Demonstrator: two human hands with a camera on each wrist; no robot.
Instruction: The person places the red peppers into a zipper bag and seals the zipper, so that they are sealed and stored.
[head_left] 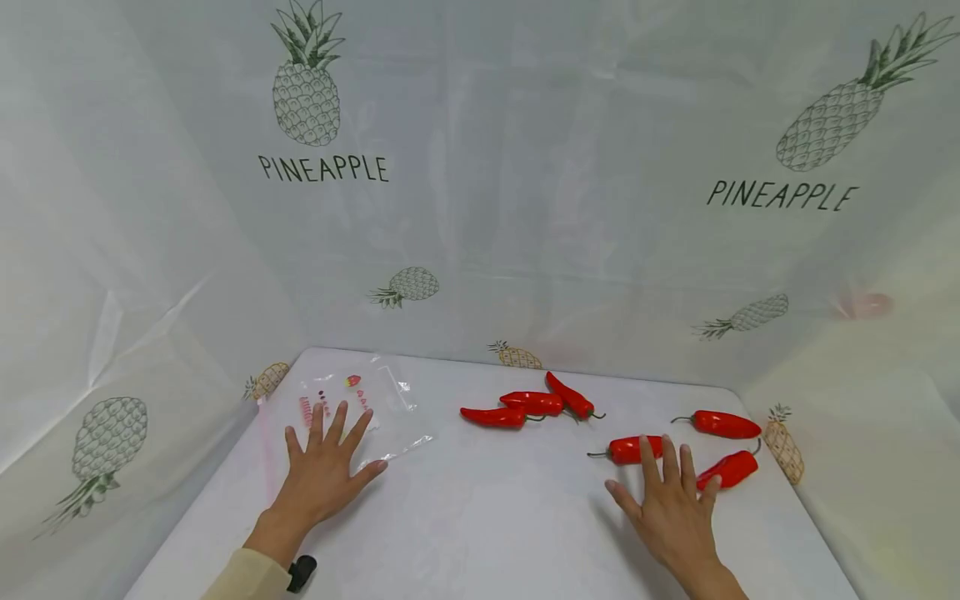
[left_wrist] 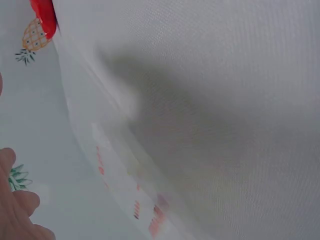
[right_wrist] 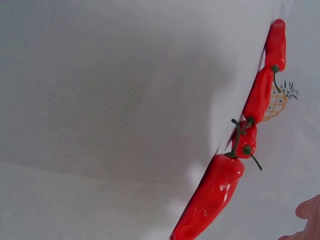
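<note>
My left hand (head_left: 318,479) is spread with straight fingers, its fingertips over the near part of a clear plastic zip bag (head_left: 393,417). The bag lies flat and bears small red fruit prints; its pink zip edge is on the left. My right hand (head_left: 671,517) also has its fingers spread and holds nothing. Its fingertips overlap a red chili pepper (head_left: 625,451) and the near end of another pepper (head_left: 738,469). A third red pepper (head_left: 725,424) lies beyond them. In the right wrist view, a large glossy pepper (right_wrist: 212,195) with a green stem lies nearest.
Three more peppers (head_left: 491,417) lie grouped at the table's back middle. White sheeting (head_left: 540,225) printed with pineapples rises behind and at both sides of the white table (head_left: 480,517). A black device (head_left: 302,573) sits at my left wrist.
</note>
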